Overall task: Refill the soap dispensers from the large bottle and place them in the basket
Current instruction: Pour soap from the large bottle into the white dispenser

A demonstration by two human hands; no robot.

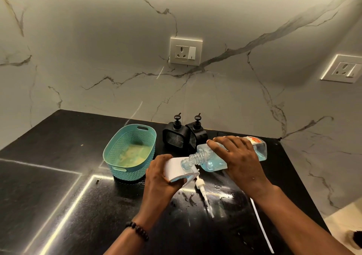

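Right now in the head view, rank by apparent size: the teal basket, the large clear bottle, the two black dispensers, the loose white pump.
1. teal basket
2. large clear bottle, partly covered by the right hand
3. two black dispensers, alike; not ranked apart
4. white pump

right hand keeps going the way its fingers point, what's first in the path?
The right hand grips the large bottle, fingers pointing up-left. Straight on, it would likely meet the two black dispensers just beyond the fingertips; depth is unclear from this one view.
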